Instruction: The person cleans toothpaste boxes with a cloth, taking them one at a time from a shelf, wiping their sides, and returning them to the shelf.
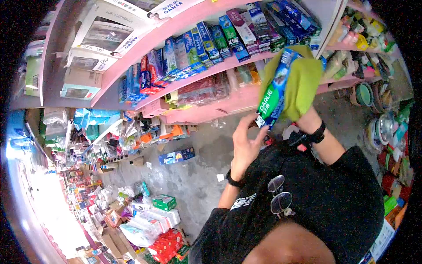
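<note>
A blue and green DARLIE toothpaste box [273, 94] is held up at a slant before the shelf. My left hand [247, 141] is closed on the box's lower end, thumb and fingers pinching it. A yellow-green cloth [303, 83] lies against the box's right side and wraps over its upper part. My right hand [309, 121] holds this cloth; its fingers are mostly hidden in the folds. Behind them, a row of toothpaste boxes [204, 42] stands on the pink shelf [211, 72].
White cartons [105, 33] fill the shelf at upper left. On the grey floor [200, 180] are a blue box [176, 156], a green box [164, 202] and wrapped white packs [149, 224]. Basins [364, 94] stand at the right. Cluttered goods line the left.
</note>
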{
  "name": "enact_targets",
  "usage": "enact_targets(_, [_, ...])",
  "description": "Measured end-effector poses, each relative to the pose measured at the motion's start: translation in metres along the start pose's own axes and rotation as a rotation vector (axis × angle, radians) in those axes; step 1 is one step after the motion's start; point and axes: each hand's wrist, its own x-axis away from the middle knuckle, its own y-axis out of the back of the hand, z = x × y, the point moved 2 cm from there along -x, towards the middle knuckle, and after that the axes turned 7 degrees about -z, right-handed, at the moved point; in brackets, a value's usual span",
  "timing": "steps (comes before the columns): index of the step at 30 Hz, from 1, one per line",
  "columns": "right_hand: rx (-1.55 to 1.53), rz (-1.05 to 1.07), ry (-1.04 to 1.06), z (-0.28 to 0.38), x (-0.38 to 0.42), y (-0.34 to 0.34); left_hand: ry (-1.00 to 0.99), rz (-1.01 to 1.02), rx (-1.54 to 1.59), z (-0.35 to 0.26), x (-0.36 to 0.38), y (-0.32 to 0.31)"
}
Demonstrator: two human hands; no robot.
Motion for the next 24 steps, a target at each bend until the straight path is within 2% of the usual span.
enact_targets(1, [-0.631, 0.303, -0.136, -0.024, -0.010, 0.009, 0.030, 0.014, -0.022, -0.005, 0.000, 0.001])
enact_targets(2, [-0.029, -0.020, -0.235, -0.010, 0.003, -0.019, 0.026, 0.016, -0.022, -0.011, -0.002, 0.004])
enact_targets(4, [-0.057, -0.163, -0.199, 0.002, -0.003, -0.037, -0.102, 0.093, -0.288, -0.025, -0.008, 0.010])
enact_targets(5, [-0.057, -0.169, -0.195, 0.007, -0.007, -0.033, -0.092, 0.223, -0.457, -0.028, -0.011, 0.019])
enact_targets(6, [0.354, -0.152, -0.082, 0.015, -0.011, -0.023, 0.027, -0.038, -0.359, -0.024, -0.018, 0.035])
enact_targets(7, [0.764, -0.116, 0.029, 0.020, -0.014, -0.020, -0.044, -0.066, -0.344, -0.028, -0.022, 0.041])
enact_targets(8, [0.763, -0.125, 0.026, 0.026, -0.011, -0.023, -0.114, -0.085, -0.328, -0.032, -0.023, 0.044])
enact_targets(10, [0.926, 0.100, 0.545, 0.039, 0.000, -0.036, -0.157, -0.133, 0.168, -0.035, -0.030, 0.033])
enact_targets(11, [0.927, 0.099, 0.521, 0.035, 0.006, -0.033, -0.072, -0.104, 0.080, -0.035, -0.026, 0.033])
enact_targets(12, [1.002, 0.300, 0.546, 0.028, 0.014, -0.030, -0.104, -0.211, 0.151, -0.051, -0.027, 0.024])
enact_targets(13, [1.064, 0.504, 0.555, 0.020, 0.027, -0.025, -0.060, -0.236, 0.068, -0.044, -0.025, 0.024])
enact_targets(14, [1.085, 0.574, 0.328, 0.014, 0.031, -0.019, -0.015, -0.255, -0.015, -0.039, -0.023, 0.027])
enact_targets(16, [0.925, 0.535, 0.214, 0.039, 0.033, -0.029, -0.003, -0.104, 0.515, -0.048, -0.022, 0.012])
enact_targets(18, [0.889, 0.570, 0.197, 0.037, 0.029, -0.020, -0.013, -0.096, 0.537, -0.051, -0.018, 0.006])
enact_targets(20, [0.576, 0.641, 0.109, 0.044, 0.025, -0.024, 0.011, 0.154, 0.465, -0.050, -0.017, 0.001])
enact_targets(21, [0.622, 0.648, -0.029, 0.053, 0.023, -0.024, -0.148, 0.314, 0.260, -0.050, -0.023, -0.002])
enact_targets(22, [0.614, 0.673, -0.016, 0.060, 0.020, -0.023, -0.183, 0.433, 0.248, -0.038, -0.025, -0.013])
enact_targets(24, [0.704, 0.459, -0.081, 0.069, 0.010, -0.017, -0.216, 0.326, 0.023, -0.053, -0.023, -0.017])
